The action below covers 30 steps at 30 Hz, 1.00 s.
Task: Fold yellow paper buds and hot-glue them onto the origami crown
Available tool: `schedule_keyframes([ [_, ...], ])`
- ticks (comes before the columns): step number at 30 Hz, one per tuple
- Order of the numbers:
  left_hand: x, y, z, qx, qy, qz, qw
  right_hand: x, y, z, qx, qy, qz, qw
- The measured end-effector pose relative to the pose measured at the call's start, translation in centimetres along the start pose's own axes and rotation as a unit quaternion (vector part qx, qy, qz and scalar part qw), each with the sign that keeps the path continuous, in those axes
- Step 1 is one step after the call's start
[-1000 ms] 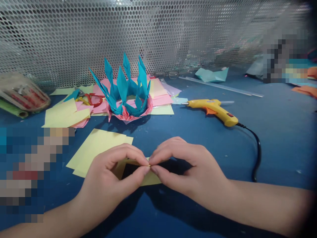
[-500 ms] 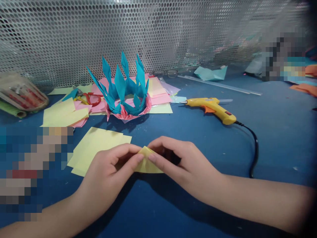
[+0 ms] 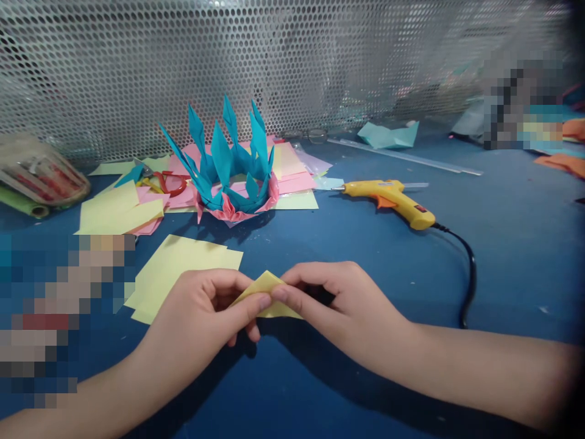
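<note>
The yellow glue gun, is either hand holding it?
No, the glue gun lies on the table; left hand and right hand pinch yellow paper.

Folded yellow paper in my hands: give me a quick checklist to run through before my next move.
1. Left hand pinching the folded yellow paper: ok.
2. Right hand pinching it too: ok.
3. Crease crisp and even: cannot tell, fingers cover part of it.
4. Yellow glue gun with orange trigger lying apart from both hands: ok.
5. Glue gun cool: cannot tell.
6. Blue-and-pink paper crown standing clear of both hands: ok.
</note>
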State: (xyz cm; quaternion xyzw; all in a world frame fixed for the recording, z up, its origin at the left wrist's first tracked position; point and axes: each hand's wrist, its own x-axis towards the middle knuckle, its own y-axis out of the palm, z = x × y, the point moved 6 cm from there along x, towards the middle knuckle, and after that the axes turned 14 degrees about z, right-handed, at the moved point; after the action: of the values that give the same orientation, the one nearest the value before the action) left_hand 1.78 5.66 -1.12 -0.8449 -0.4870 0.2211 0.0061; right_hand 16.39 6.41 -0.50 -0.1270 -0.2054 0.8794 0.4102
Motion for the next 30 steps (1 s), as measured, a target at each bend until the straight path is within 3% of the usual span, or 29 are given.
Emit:
schedule_keyframes([
  [3,-0.1,0.2,-0.1,0.006,-0.003,0.001,1.000,-0.3,-0.4,0.2,0.021,-0.018,-0.044,0.999],
  [9,-0.3,1.0,0.1,0.015,-0.020,0.036,0.999,-0.8,0.0,0.9,0.008,-0.090,-0.024,0.996],
  [16,-0.2,0.4,0.0,0.027,0.001,0.008,1.000,-0.4,-0.2,0.4,0.049,-0.059,-0.041,0.996],
  [22,-0.1,-0.6,-0.5,0.001,0.026,-0.047,0.999,-0.1,0.6,0.0,0.082,-0.021,0.028,0.996],
  [30,-0.3,-1.3,0.8,0.022,-0.015,-0.044,0.999,0.4,0.8,-0.5,0.219,-0.003,0.070,0.973],
])
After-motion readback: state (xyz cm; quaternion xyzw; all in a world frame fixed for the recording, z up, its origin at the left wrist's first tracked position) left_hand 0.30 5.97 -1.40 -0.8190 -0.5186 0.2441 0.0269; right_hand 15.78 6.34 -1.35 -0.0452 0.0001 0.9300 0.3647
